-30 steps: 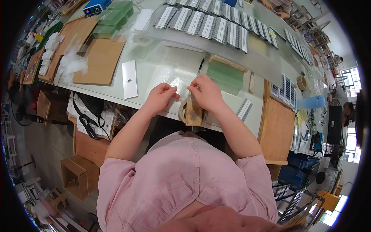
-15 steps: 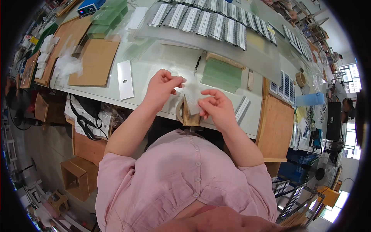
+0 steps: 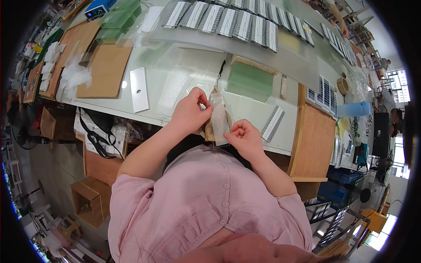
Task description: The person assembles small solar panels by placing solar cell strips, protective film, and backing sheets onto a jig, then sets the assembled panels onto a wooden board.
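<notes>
A translucent whitish strip of film (image 3: pixel 219 117) hangs between my hands, over a small brown wooden block (image 3: pixel 209 135) at the table's near edge. At its upper left edge my left hand (image 3: pixel 191 110) is closed in a pinch. The fingertips of my right hand (image 3: pixel 246 137) pinch its lower right corner. Part of a tan ring (image 3: pixel 228 118) shows behind the film. Beyond my hands stands a stack of greenish glass plates (image 3: pixel 249 82). A grey strip with white lines (image 3: pixel 273 124) lies to the right of my right hand.
Rows of similar strips (image 3: pixel 226 22) lie on a clear sheet at the back. To the left are a white plate with a hole (image 3: pixel 139 90) and a cardboard sheet (image 3: pixel 104 72). On the right stand a wooden board (image 3: pixel 310 144) and a blue roll (image 3: pixel 354 109).
My right hand has come down toward me with the film's corner, and my left hand has shifted slightly down. The film now lies lower, over the wooden block.
</notes>
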Demonstrator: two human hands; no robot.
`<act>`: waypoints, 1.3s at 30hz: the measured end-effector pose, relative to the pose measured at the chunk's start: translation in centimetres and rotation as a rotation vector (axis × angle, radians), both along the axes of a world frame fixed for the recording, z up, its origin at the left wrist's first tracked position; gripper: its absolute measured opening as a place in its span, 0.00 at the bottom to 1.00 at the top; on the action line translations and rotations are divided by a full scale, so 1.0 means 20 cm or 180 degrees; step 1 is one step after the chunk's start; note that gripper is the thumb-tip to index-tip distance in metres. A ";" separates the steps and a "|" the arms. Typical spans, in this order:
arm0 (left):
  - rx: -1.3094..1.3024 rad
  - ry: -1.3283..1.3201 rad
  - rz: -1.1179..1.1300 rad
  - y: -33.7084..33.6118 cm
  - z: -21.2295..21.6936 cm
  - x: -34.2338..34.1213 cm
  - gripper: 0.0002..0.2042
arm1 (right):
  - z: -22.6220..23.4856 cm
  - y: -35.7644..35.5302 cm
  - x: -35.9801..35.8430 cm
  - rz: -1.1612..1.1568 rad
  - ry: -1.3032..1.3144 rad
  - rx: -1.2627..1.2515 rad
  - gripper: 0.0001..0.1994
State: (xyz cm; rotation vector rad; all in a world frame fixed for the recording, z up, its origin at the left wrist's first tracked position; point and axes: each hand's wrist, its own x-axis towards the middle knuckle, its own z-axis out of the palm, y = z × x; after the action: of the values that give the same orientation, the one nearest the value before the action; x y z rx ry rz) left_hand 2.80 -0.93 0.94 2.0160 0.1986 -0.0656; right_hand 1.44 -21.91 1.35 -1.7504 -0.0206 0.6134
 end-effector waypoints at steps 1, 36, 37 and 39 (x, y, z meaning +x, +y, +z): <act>0.0031 -0.0004 -0.0004 0.00 0.01 0.00 0.13 | -0.01 0.00 0.00 0.0002 0.0013 0.0001 0.11; 0.0511 -0.0118 0.0032 -0.03 0.05 -0.02 0.13 | -0.02 -0.05 -0.05 0.0172 -0.0457 -0.0429 0.09; 0.0579 -0.0191 0.0132 -0.04 0.05 -0.04 0.13 | -0.02 -0.08 -0.03 0.0176 -0.0634 -0.0502 0.10; 0.0830 -0.1434 -0.0278 -0.02 0.03 -0.10 0.14 | 0.00 -0.19 0.05 0.0261 -0.1078 -0.1057 0.13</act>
State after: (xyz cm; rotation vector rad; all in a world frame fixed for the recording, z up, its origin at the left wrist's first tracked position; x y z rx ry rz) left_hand 0.86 -1.26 1.59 2.2385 -0.1765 0.3743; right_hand 2.40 -25.74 1.41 -2.1695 -0.2387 0.3865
